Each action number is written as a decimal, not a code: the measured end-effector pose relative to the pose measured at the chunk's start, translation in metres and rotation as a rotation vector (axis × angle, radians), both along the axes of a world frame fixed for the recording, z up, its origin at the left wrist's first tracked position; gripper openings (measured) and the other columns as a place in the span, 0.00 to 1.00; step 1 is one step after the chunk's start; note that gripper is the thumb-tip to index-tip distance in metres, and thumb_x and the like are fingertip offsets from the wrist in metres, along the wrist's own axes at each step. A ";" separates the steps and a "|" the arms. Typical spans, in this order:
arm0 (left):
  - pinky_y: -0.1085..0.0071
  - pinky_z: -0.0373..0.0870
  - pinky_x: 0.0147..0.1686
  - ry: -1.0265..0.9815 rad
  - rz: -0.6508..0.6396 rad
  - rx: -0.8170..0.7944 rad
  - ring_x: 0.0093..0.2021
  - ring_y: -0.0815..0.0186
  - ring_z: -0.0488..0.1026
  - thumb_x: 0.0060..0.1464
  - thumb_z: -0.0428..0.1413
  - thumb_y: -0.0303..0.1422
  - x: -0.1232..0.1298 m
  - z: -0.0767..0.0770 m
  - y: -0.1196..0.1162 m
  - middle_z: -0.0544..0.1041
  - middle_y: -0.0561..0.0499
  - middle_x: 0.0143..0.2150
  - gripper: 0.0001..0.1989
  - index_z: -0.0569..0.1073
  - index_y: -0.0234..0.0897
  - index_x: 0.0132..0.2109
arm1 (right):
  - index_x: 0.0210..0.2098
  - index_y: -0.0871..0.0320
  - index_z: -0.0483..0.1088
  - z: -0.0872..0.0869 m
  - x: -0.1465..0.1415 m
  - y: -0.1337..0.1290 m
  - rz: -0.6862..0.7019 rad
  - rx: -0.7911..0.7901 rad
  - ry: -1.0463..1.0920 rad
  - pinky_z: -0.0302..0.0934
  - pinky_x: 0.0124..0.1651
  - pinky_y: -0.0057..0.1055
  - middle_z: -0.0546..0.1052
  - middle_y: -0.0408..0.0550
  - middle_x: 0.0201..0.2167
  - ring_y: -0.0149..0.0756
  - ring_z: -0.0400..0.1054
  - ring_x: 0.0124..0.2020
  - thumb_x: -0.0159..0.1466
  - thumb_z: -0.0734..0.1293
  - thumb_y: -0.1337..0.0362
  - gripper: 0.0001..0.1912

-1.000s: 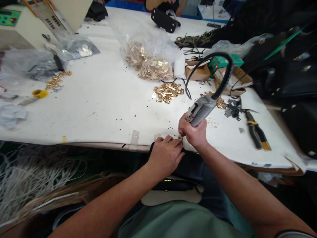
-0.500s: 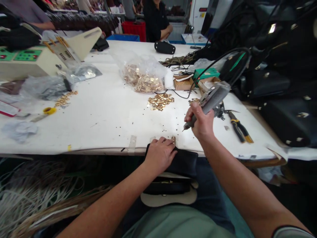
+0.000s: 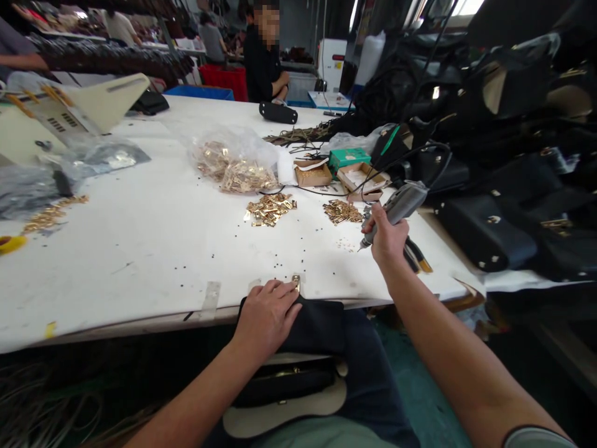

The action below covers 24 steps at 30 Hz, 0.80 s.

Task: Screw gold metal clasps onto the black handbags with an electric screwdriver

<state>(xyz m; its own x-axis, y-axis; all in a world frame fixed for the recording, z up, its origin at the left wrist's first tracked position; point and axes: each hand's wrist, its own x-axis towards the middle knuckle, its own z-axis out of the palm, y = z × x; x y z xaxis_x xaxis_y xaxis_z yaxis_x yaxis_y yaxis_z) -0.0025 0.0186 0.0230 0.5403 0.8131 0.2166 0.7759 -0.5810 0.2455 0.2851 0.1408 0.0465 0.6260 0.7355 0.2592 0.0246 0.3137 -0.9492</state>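
A black bag (image 3: 317,326) lies over the table's front edge and my lap, with its flap on the edge. My left hand (image 3: 270,311) presses on the flap, its fingertips at a small gold metal plate (image 3: 296,284). To the right, my right hand (image 3: 388,239) is wrapped round a grey electric screwdriver (image 3: 402,202), its tip pointing down to the left above the white table (image 3: 153,249). Behind them lie a pile of gold plates (image 3: 270,209) and a pile of small gold parts (image 3: 342,211).
A plastic bag of gold parts (image 3: 237,165) and open cardboard boxes (image 3: 312,173) stand farther back. Pliers (image 3: 418,256) lie beside my right hand. Black bags (image 3: 485,233) are heaped at the right. A person in black (image 3: 261,62) is across the table.
The view has turned to the right, so the table things appear farther left. The screwdriver now covers part of the pliers. Both hands keep their holds.
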 end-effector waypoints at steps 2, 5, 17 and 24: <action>0.54 0.70 0.47 -0.002 0.002 0.000 0.53 0.55 0.74 0.63 0.59 0.32 0.000 0.000 0.000 0.80 0.51 0.56 0.10 0.78 0.42 0.51 | 0.20 0.57 0.66 -0.004 -0.002 0.005 -0.014 -0.024 -0.013 0.59 0.15 0.25 0.68 0.38 0.12 0.28 0.62 0.12 0.56 0.76 0.49 0.23; 0.54 0.70 0.46 -0.005 0.000 -0.002 0.53 0.54 0.74 0.63 0.59 0.32 0.000 0.000 0.000 0.81 0.50 0.56 0.10 0.78 0.41 0.51 | 0.21 0.57 0.67 -0.007 0.000 0.011 -0.027 -0.057 -0.029 0.59 0.15 0.25 0.69 0.39 0.13 0.29 0.63 0.13 0.55 0.76 0.49 0.22; 0.54 0.71 0.47 -0.028 0.010 0.000 0.53 0.54 0.75 0.62 0.60 0.32 0.002 -0.001 0.002 0.81 0.51 0.56 0.11 0.79 0.42 0.51 | 0.22 0.57 0.68 -0.016 0.004 0.028 -0.048 -0.115 -0.050 0.59 0.15 0.25 0.70 0.40 0.14 0.30 0.63 0.13 0.55 0.76 0.47 0.22; 0.53 0.70 0.48 -0.026 0.013 -0.027 0.54 0.54 0.74 0.62 0.59 0.33 0.001 0.002 0.000 0.80 0.50 0.56 0.11 0.79 0.41 0.51 | 0.24 0.57 0.68 -0.002 -0.005 0.017 -0.043 -0.077 -0.042 0.58 0.14 0.25 0.69 0.38 0.14 0.29 0.63 0.13 0.56 0.76 0.49 0.20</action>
